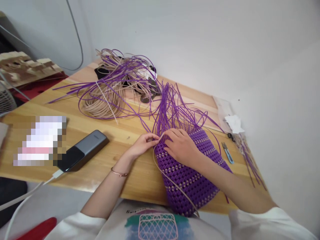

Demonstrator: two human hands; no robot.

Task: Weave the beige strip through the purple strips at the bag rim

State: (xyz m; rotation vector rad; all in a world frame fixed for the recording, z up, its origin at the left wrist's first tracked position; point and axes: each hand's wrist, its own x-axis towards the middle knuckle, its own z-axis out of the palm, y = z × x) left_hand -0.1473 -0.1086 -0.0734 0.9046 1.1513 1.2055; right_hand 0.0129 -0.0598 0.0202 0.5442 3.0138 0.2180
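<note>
At our far left, a white cable [58, 173] plugs into the battery pack [93, 142] on the wooden table [137, 178]; a sleeve or arm catching that cable could drag the pack around. Beyond it lies a coil of beige cord [106, 104] with purple strands looped across it, so one careless tug might knot the lot. Our left hand [143, 145] has thumb and fingertips pinched together on a beige strand [174, 184] at the bag's top left corner — a thin hold, which could slip if the strand is pulled hard. The loose purple ends [163, 110] fan out just behind, where the wrong one could easily get caught up. Our right hand [183, 146] lies over the bag with its fingers curled, tips at the same strand; we cannot tell whether they grip it. The purple woven bag [200, 173] slants beneath that arm, its lower corner past the table's near edge — a push our way could tip it lapward. Further right, the snips [227, 153] rest beside the bag, where a swinging elbow might knock them.
</note>
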